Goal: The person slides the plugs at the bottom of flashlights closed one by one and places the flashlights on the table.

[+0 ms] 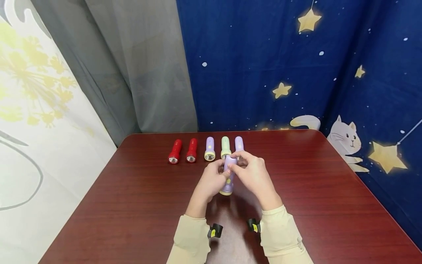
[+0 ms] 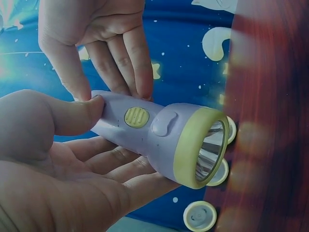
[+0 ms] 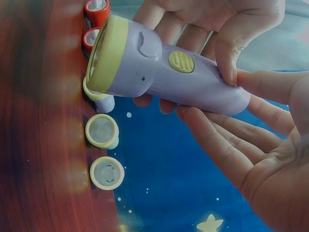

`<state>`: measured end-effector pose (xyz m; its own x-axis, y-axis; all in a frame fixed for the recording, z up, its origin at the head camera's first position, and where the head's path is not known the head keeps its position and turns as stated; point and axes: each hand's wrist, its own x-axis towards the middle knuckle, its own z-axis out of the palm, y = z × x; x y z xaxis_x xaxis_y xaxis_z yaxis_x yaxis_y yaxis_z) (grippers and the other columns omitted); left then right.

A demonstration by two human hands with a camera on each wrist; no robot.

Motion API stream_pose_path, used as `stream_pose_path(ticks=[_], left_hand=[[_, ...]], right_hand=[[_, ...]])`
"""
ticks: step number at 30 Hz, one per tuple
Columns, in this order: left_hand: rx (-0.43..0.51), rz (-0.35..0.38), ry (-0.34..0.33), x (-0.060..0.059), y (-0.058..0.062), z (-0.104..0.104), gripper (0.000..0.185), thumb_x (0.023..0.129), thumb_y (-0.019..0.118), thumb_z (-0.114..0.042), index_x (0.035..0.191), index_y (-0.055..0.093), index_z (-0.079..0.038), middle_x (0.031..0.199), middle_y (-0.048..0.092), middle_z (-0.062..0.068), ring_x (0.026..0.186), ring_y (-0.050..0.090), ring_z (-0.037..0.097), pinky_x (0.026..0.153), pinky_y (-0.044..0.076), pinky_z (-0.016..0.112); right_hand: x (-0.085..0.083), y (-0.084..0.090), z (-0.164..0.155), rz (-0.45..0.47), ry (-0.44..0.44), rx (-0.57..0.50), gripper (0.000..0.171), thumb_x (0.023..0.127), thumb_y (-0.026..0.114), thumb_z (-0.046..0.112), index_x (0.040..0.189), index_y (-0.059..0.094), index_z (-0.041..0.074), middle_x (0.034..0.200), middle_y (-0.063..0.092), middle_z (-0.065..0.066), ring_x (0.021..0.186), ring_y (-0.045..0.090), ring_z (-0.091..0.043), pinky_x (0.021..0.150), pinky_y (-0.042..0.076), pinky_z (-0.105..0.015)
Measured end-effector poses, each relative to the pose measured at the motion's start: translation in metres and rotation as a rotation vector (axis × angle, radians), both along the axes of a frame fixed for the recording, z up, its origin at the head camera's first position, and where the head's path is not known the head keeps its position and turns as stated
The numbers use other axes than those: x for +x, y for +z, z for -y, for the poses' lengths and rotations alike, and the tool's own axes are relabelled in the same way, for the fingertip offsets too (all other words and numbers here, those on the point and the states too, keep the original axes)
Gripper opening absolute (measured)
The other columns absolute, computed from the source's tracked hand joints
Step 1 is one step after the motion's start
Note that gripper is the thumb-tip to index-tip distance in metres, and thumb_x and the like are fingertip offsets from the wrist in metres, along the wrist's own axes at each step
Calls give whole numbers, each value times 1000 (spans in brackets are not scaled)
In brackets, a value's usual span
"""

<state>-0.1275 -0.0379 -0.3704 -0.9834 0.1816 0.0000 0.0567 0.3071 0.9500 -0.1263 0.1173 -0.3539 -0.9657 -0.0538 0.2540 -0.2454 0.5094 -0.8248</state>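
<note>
Both hands are up over the counter (image 1: 132, 205) gripping one purple flashlight (image 1: 228, 176) with a yellow lens ring. The left hand (image 1: 211, 181) cradles the body with its thumb on top, and the right hand (image 1: 252, 174) pinches the tail end. Just beyond the hands sits a row: two red flashlights (image 1: 175, 151) (image 1: 191, 150), another purple one (image 1: 209, 149), a green one (image 1: 225, 146), and what looks like one more purple flashlight (image 1: 239, 143), half hidden behind the fingers.

Head camera looks down and forward over my table (image 1: 132, 205), mid-distance, curtains behind. Each wrist camera sits very close, looking along my palm toward the table edge-on. All three share the purple flashlight (image 1: 228, 176) and the flashlight row (image 1: 209, 149).
</note>
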Motion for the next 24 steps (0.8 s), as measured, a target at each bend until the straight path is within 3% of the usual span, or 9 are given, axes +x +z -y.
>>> stream_pose_path(ticks=[6, 12, 18, 24], left_hand=[[8, -10, 16, -2, -1, 2, 39, 105, 62, -12, 141, 62, 3, 130, 73, 21, 111, 72, 30, 104, 59, 54], [58, 4, 57, -4, -2, 7, 48, 107, 62, -16, 148, 55, 6, 140, 68, 25, 122, 71, 34, 110, 55, 55], [112, 4, 118, -5, 1, 13, 49, 108, 61, -19, 150, 53, 6, 142, 67, 24, 128, 68, 34, 115, 51, 55], [127, -2, 127, -3, 3, 14, 45, 109, 60, -20, 145, 57, 5, 137, 69, 24, 123, 69, 32, 113, 53, 55]], right_hand=[[0, -2, 0, 1, 26, 12, 35, 98, 76, 16, 132, 71, 15, 117, 80, -20, 106, 80, -32, 94, 64, -48], [-1, -5, 1, 6, 49, 34, 45, 102, 70, 19, 145, 61, 9, 121, 79, -18, 111, 79, -32, 97, 63, -48], [-1, -9, 4, 82, 113, 95, 39, 99, 75, 21, 133, 69, 3, 115, 80, -14, 105, 80, -27, 95, 63, -45], [0, -13, 10, 126, 158, 125, 35, 95, 79, 24, 124, 73, 4, 106, 82, -10, 97, 80, -20, 88, 65, -39]])
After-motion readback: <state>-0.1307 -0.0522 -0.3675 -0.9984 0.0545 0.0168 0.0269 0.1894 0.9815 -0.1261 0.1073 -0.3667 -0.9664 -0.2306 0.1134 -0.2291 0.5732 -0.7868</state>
